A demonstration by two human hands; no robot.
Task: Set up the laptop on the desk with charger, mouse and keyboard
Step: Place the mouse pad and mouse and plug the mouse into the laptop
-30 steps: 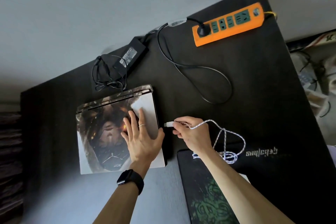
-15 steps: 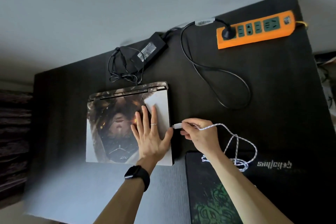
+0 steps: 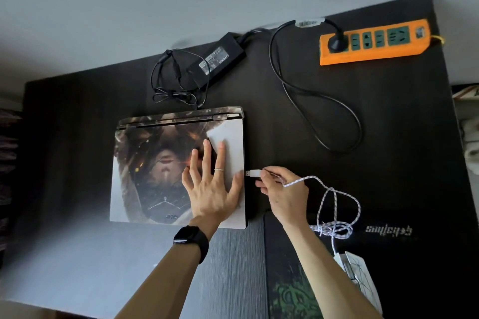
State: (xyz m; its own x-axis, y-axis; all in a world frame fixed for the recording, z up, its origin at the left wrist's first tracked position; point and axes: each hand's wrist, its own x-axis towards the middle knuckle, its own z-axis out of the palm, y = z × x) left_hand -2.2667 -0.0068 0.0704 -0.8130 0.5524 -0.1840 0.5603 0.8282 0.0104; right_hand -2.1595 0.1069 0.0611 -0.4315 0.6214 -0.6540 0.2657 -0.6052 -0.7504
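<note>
Both hands work at the right edge of the closed laptop (image 3: 178, 168), which lies flat on the dark desk (image 3: 388, 137) with its printed lid up. Left hand (image 3: 211, 188) is pressed palm-down on the lid, fingers spread and straight, thumb reaching to the lid's right edge; a ring sits on one finger and a black watch (image 3: 191, 238) wraps the wrist. Right hand (image 3: 283, 189) hovers just beside that edge, fingers pinched on the white USB plug (image 3: 253, 173), whose metal tip points at the laptop's side and stands very near it; whether it touches the port cannot be told, since the side face is in shadow.

From the plug a white braided cable (image 3: 337, 204) loops over the desk, tangles near the wrist and runs down to a white mouse (image 3: 359, 276), half hidden behind the right forearm, on a dark mouse pad (image 3: 290, 292) cut off at the bottom.

Behind the laptop lies the black charger brick (image 3: 217, 59) with its thin lead coiled beside it; its thick cord curves to an orange power strip (image 3: 373, 43), plugged into the leftmost socket.
</note>
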